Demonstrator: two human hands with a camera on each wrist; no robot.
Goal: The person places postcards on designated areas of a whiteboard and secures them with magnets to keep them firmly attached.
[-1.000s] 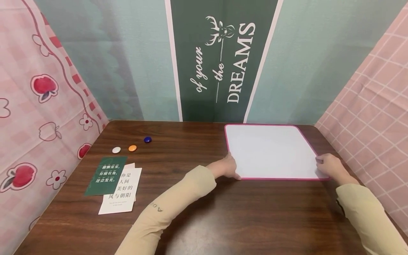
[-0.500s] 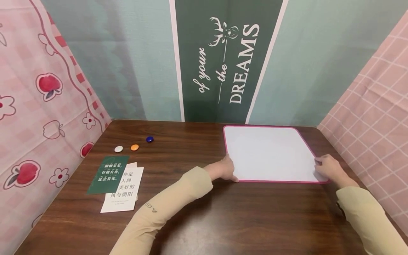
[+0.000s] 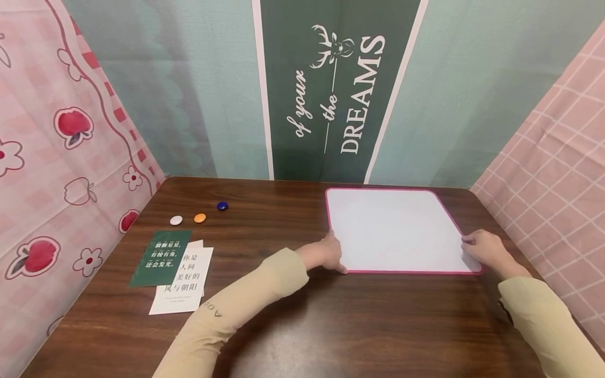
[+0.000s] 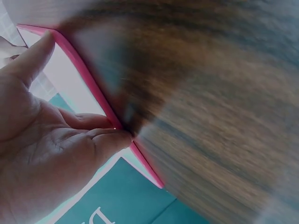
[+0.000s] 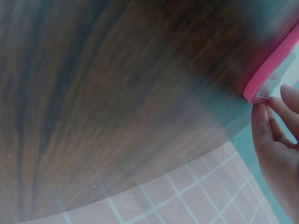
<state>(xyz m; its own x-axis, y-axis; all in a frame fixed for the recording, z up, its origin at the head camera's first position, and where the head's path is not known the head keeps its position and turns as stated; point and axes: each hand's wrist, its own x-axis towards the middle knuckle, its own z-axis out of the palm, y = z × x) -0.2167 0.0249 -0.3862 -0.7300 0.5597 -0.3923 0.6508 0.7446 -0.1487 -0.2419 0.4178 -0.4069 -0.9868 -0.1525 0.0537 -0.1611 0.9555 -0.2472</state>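
Note:
A whiteboard [image 3: 397, 231] with a pink rim lies at the right of the brown table in the head view. At its near left corner, my left hand [image 3: 327, 253] holds the rim, the thumb at the corner and the fingers on the left side. In the left wrist view, the left hand [image 4: 60, 135] has thumb and fingers spread apart along the pink rim. My right hand [image 3: 489, 252] grips the right side near the front corner. Fingertips of the right hand [image 5: 280, 140] meet the pink corner in the right wrist view.
Three round pieces, white [image 3: 176, 220], orange [image 3: 200, 218] and dark blue [image 3: 222, 206], lie at the back left of the table [image 3: 359, 325]. A green card [image 3: 163, 257] overlaps white printed cards [image 3: 189, 289]. Pink cloths [image 3: 557, 157] hang on both sides, and a green curtain [image 3: 212, 79] behind.
The whiteboard has slid left and slightly toward me, with both hands moving along with it. The round pieces and cards stay in place; the head view has shifted slightly.

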